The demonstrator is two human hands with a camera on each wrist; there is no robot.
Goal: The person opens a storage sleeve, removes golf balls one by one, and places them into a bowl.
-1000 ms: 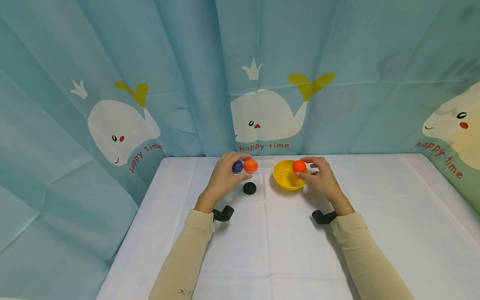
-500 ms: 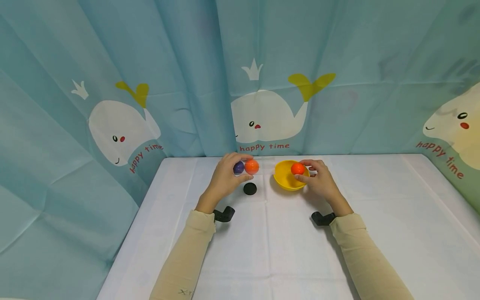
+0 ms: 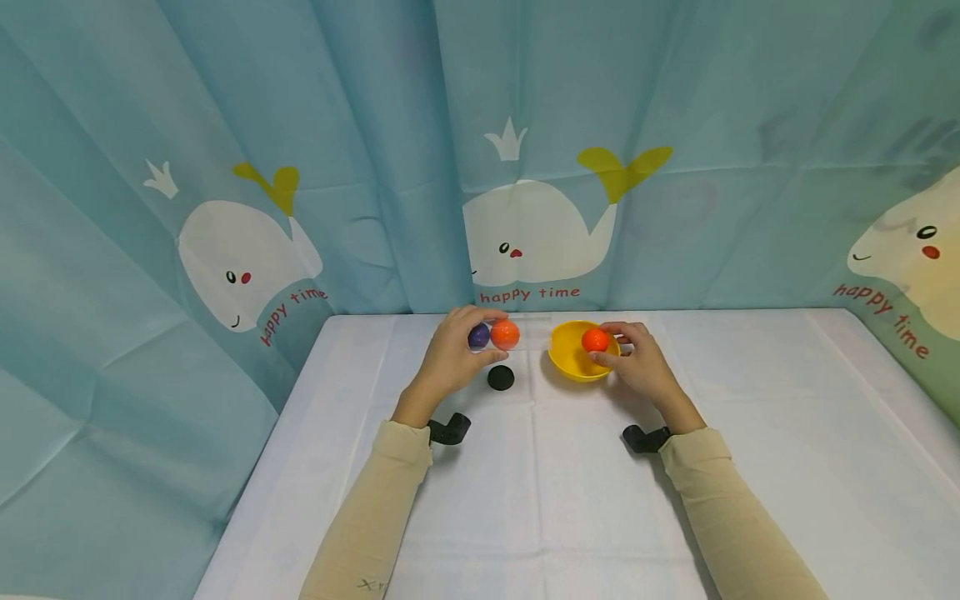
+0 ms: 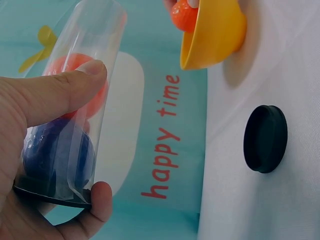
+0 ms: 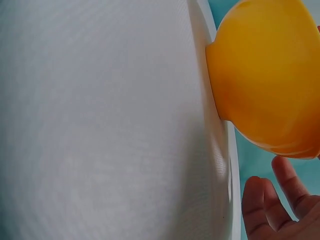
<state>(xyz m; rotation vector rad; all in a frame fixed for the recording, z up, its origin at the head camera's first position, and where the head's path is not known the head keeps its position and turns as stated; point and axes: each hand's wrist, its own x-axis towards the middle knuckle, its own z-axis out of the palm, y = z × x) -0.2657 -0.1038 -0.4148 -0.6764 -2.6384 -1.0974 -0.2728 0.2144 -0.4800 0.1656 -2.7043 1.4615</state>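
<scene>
1. Because the clear plastic tube (image 4: 107, 32) lies on its side, seemingly clear of the white cloth-covered surface (image 3: 480, 500), we judge that this keeps its far end facing the round yellow bowl (image 3: 564, 347).
2. Inside the tube we see a dark purple ball (image 3: 477, 337) beside its black end piece (image 4: 52, 194), and a large orange ball (image 3: 506, 334) next to it.
3. Our left hand (image 3: 453, 346) has its grip closed around the tube, thumb along the near side, presumably to steady it.
4. Our right hand (image 3: 642, 364) reaches over the bowl's right rim, its grip pinching a smaller orange-red ball (image 3: 595, 340) at the bowl's mouth between thumb and fingers; the other fingers extend outside the bowl.
5. We find a round black cap (image 3: 501, 378) on the surface, in front of the tube and apart from both hands.
</scene>
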